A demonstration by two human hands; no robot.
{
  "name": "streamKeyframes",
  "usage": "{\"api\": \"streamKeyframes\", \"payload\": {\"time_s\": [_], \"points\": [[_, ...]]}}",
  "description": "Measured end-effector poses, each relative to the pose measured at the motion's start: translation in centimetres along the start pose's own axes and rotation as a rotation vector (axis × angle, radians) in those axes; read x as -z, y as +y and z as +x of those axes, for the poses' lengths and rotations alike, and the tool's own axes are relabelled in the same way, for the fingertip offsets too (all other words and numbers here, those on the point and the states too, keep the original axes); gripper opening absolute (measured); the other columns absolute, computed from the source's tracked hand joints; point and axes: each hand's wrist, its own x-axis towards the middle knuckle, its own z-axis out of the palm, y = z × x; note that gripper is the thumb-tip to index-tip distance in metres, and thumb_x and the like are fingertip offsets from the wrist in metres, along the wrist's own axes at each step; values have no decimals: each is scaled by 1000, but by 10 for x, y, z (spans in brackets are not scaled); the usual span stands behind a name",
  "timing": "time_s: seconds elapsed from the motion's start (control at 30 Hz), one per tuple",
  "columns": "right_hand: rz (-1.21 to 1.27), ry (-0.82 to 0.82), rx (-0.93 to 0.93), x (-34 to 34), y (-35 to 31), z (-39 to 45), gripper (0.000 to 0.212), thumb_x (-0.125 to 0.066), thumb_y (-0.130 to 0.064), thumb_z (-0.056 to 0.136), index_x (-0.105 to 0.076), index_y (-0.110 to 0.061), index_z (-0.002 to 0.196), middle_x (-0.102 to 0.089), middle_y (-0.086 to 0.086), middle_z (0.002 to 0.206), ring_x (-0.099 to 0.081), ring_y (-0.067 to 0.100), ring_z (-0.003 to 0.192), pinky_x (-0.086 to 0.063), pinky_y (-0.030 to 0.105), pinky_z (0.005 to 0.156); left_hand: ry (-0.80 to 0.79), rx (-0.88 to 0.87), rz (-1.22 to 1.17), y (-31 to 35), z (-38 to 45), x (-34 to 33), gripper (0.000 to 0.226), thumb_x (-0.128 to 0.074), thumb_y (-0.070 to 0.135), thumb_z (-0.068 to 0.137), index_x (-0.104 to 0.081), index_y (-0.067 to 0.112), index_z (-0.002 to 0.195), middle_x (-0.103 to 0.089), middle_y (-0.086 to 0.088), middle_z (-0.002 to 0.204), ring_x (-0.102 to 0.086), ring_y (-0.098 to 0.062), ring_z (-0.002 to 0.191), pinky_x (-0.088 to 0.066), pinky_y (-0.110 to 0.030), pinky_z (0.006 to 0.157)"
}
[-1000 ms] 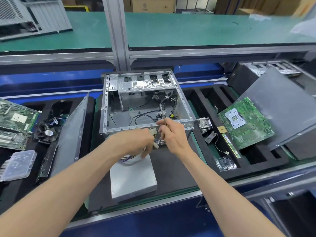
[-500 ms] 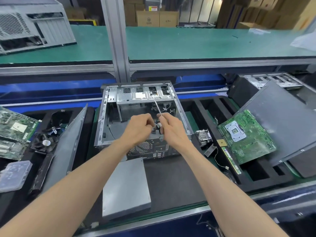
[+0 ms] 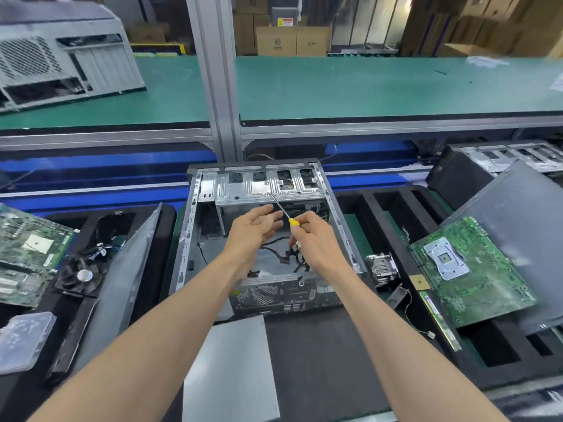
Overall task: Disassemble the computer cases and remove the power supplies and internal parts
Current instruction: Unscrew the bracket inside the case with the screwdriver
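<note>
I see my left hand hovering loosely spread and holding nothing above the open computer case, just beside my right hand, which grips a yellow-handled screwdriver whose tip meets the drive cage at the case's far end.

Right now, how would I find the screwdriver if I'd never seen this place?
Find the open metal computer case in the middle of the bench. Above it, the right hand grips the screwdriver, tip at the silver bracket. Its yellow handle is unlike anything nearby.
</note>
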Motion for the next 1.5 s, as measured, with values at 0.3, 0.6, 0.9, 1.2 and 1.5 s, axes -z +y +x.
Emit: {"api": "streamKeyframes", "payload": {"time_s": [0.3, 0.6, 0.9, 1.2, 1.5], "points": [[-11, 202, -21, -13, 9, 39, 15, -56, -15, 98, -67, -19, 107, -67, -2, 93, -63, 15, 88, -50, 31, 78, 161, 168, 0, -16, 55, -9, 29, -60, 6, 99, -58, 4, 128, -71, -10, 108, -70, -19, 97, -55, -36, 96], [-59, 449, 36, -19, 20, 61, 20, -61, -11, 97, -71, -15, 113, -68, -5, 105, -61, 5, 94, -42, 4, 77, 131, 279, -427, -25, 96, -24, 20, -66, 2, 94, -51, -3, 106, -66, -11, 103, -65, -17, 96, -46, -44, 110], [-89, 544, 72, -20, 20, 61, 10, -65, -5, 92, -73, -11, 95, -70, 0, 85, -63, 12, 71, -52, 29, 67, 90, 252, -503, -30, 106, -20, 35, -72, -1, 88, -51, -5, 116, -74, -15, 88, -75, -24, 92, -55, -41, 98], [-239, 585, 159, -15, 12, 62, 12, -66, 2, 84, -75, -6, 84, -67, 0, 78, -58, 12, 69, -42, 18, 68, 103, 238, -443, -30, 106, -20, 72, -73, -1, 88, -29, -19, 142, -62, -35, 123, -66, -36, 114, -51, -44, 104], [-463, 451, 222, 10, -19, 84, 13, -67, -4, 84, -79, -9, 85, -62, -3, 79, -52, 12, 73, -35, 22, 71, 63, 228, -450, -36, 109, -19, 44, -73, 1, 89, -43, -4, 121, -66, -22, 101, -71, -28, 102, -56, -34, 95]]}}
